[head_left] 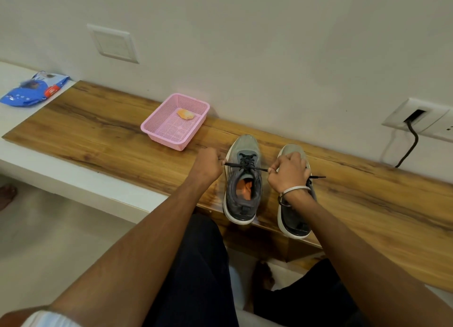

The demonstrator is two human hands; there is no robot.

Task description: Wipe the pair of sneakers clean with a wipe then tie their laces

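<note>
Head cam: two grey sneakers side by side on wooden bench top [103, 130], toes toward wall, heels at front edge. Left sneaker [242, 179] w/ white sole, orange insole showing, black lace [247, 166] pulled taut straight across its throat. Left hand [208, 163] fisted just left of shoe, gripping one lace end. Right hand [289, 172] curled, pinching other lace end btwn thumb and fingers; lace tip sticking out past its right side. Right hand and wrist over right sneaker [294, 218], covering its mid part; toe and heel visible. Metal bangle [295, 192] on right wrist. Pink mesh basket [157, 128] further left near wall, apart from shoes, crumpled orange-stained wipe [185, 114] inside at back. Blue wipes pack [34, 90] far left on white ledge. Wall socket w/ black cable [411, 140] at right.
</note>
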